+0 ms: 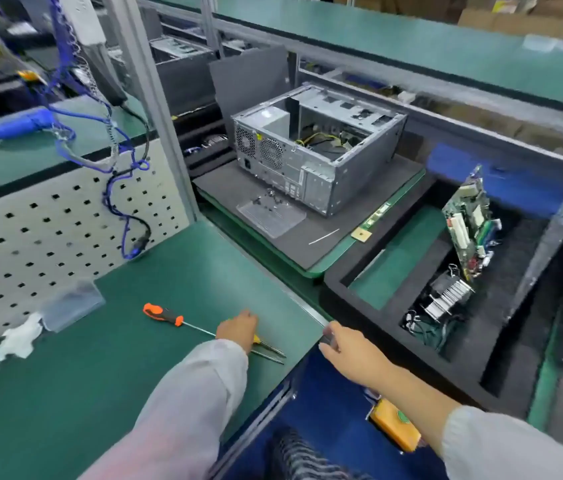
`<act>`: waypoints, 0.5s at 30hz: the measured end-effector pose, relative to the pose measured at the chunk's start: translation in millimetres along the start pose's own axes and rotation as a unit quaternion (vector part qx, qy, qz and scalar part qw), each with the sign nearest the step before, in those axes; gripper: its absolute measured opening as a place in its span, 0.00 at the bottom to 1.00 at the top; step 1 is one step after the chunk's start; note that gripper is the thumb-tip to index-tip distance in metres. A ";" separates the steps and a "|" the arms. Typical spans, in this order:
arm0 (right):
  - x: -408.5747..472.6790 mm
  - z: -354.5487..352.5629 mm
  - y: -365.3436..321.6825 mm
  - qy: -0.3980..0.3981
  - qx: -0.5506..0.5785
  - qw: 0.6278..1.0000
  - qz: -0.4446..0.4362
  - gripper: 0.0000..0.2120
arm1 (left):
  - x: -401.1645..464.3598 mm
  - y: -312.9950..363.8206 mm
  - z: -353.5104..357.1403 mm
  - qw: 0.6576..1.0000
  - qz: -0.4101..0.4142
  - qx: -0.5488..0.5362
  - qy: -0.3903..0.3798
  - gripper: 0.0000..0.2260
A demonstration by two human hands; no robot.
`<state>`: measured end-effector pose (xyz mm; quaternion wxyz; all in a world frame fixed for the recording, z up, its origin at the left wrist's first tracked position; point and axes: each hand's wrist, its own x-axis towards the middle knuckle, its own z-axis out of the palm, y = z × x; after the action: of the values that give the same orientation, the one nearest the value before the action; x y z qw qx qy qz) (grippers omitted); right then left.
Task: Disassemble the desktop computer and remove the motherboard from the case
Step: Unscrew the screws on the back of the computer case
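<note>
The open grey computer case (318, 147) lies on its side on a grey foam pad (307, 237), with loose yellow and black cables inside. The green motherboard (468, 220) stands tilted in a black foam tray (394, 296) to the right, above a finned heatsink (448, 296). My left hand (237, 329) lies on the green bench, fingers curled down over a yellow-handled tool (266, 344) whose metal tips stick out to the right. My right hand (349, 355) is at the bench corner and pinches a small dark object (328, 338) that I cannot identify.
An orange-and-black screwdriver (164, 314) lies on the green bench (117, 375) left of my left hand. White tissue (18, 337) and a clear holder (72, 306) sit by the perforated panel. A blue electric driver (20, 123) with coiled cable rests at upper left. An orange box (396, 429) sits below my right arm.
</note>
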<state>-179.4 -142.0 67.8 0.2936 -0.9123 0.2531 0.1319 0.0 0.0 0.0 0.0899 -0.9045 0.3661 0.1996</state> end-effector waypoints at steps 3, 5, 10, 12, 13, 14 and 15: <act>4.6 2.1 0.5 0.002 0.009 1.000 0.015 0.18 | 13.0 -7.9 2.2 0.999 0.034 0.023 -0.015 0.14; 7.2 4.0 0.5 -0.004 0.005 1.000 0.021 0.17 | 21.3 -9.6 2.7 0.999 0.036 0.025 -0.022 0.14; 14.7 4.5 -0.4 -0.005 0.015 0.999 0.032 0.16 | 31.8 -9.8 2.2 0.999 0.039 0.028 -0.017 0.14; 15.9 2.4 -0.1 -0.003 0.018 0.999 0.036 0.16 | 30.9 -6.6 -5.4 1.000 0.024 -0.008 0.011 0.07; 16.6 1.1 1.4 -0.004 0.022 0.999 0.039 0.15 | 30.6 -3.2 -11.8 0.997 0.001 -0.067 0.044 0.03; 16.8 -1.3 2.5 -0.004 0.027 0.999 0.042 0.15 | 29.5 2.9 -21.3 0.983 -0.032 -0.167 0.076 0.03; 17.3 -3.2 2.2 -0.003 0.037 0.998 0.043 0.15 | 28.2 10.4 -31.6 0.946 -0.061 -0.305 0.091 0.03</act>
<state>-165.9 -152.1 62.5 0.3219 -0.8887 0.2959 0.1375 20.5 -34.8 16.4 -0.2118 -0.9236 0.2386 0.2126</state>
